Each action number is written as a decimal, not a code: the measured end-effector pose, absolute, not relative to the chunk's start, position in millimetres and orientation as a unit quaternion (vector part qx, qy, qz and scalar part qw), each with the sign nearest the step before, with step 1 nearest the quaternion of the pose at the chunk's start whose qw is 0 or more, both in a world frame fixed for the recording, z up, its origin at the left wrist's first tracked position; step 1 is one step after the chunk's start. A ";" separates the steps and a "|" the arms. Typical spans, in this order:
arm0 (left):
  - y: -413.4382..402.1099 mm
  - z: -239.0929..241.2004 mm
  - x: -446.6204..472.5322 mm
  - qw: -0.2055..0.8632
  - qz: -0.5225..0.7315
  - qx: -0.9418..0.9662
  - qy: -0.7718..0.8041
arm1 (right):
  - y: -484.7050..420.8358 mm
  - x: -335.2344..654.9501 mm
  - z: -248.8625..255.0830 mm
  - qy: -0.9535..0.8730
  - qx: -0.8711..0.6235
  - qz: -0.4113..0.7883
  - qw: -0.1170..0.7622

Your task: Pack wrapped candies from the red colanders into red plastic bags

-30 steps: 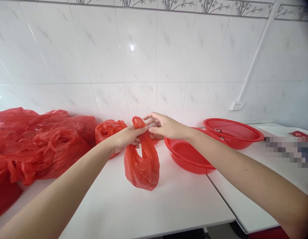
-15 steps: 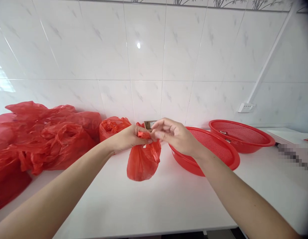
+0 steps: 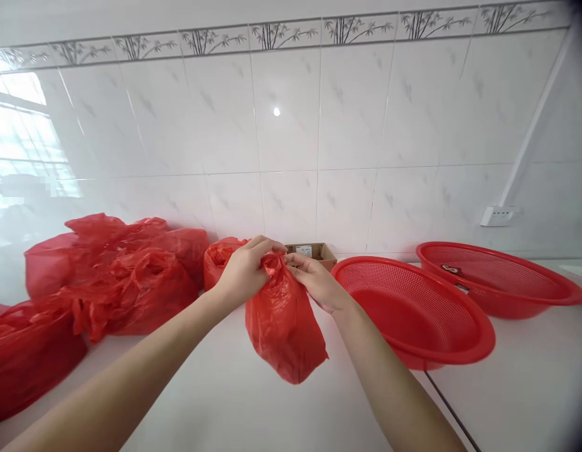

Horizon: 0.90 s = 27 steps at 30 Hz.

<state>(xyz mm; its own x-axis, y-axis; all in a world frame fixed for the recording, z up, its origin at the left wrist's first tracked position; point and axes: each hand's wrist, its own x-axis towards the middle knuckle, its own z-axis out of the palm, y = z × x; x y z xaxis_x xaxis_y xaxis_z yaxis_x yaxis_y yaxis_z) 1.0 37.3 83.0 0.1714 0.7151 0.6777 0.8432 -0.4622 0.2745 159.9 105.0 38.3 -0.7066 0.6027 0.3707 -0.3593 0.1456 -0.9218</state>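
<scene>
A small red plastic bag (image 3: pixel 284 326) hangs just above the white counter (image 3: pixel 225 402), gathered at its top. My left hand (image 3: pixel 246 270) is closed round the bag's bunched neck. My right hand (image 3: pixel 314 281) pinches the same neck from the right side, fingers pressed on the red film. What lies inside the bag is hidden.
A heap of crumpled red plastic bags (image 3: pixel 112 276) fills the counter's left side, with another red bag (image 3: pixel 220 254) behind my left hand. A small cardboard box (image 3: pixel 314 251) stands against the tiled wall. Two red mesh baskets (image 3: pixel 413 311) (image 3: pixel 498 279) sit to the right. A wall socket (image 3: pixel 496 215) is above them.
My hands have lifted the bag off the counter and drawn it nearer. My right hand has gone from reaching at the top to pinching the neck. The view has tilted up.
</scene>
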 end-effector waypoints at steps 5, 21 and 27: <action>41.5 77.3 -6.3 0.079 -0.329 -0.775 -0.534 | 112.7 161.3 27.2 -0.645 -0.121 0.616 0.435; 16.2 65.5 -97.4 -0.117 -0.478 -0.547 -0.677 | 141.4 176.5 26.9 -0.419 -0.134 0.689 0.576; 3.9 59.1 -98.7 -0.166 -0.471 -0.530 -0.685 | 138.0 173.6 28.9 -0.428 -0.134 0.688 0.570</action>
<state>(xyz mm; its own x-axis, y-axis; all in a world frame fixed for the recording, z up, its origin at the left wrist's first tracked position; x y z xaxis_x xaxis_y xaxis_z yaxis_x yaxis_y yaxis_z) -98.7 3.9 59.1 -0.3833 0.8827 0.2719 0.5700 -0.0057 0.8217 173.6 138.0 28.9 -0.3142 0.8991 0.3048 -0.6702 0.0173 -0.7419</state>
